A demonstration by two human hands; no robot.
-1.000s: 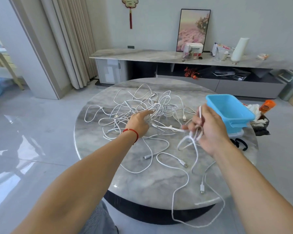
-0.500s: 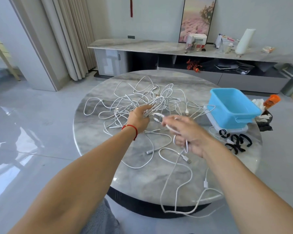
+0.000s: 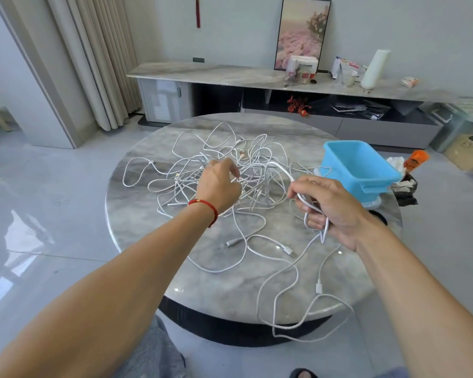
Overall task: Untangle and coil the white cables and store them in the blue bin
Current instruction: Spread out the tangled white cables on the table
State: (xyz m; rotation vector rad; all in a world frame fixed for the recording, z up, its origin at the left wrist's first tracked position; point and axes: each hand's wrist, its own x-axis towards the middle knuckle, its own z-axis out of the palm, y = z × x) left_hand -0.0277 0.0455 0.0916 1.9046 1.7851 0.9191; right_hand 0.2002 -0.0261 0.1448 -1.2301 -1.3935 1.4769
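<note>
The right hand [image 3: 328, 208] is clenched around one white cable [image 3: 283, 170], with a few loops of it gathered through the curled fingers. From that fist the cable arcs up and away toward ten o'clock, straight into the knot. The left hand [image 3: 219, 184] sits over the near edge of the tangle [image 3: 230, 165], its fingers curled down among the strands; it appears to pinch one or more, though exactly which cannot be told.

The relation that matters: the held cable's free run points from the right hand toward the left, so the left hand is the nearer one to where it snags. My judgement is that the left hand should pin or part the knot while the right draws the cable back toward four o'clock and winds on more loops.

Slack tails [image 3: 292, 296] trail from the right fist toward six o'clock, over the bench [image 3: 137, 214] edge and hanging below it. The blue bin [image 3: 366, 181] stands at two o'clock from the right hand, close by and open side up, with no cable seen inside.
</note>
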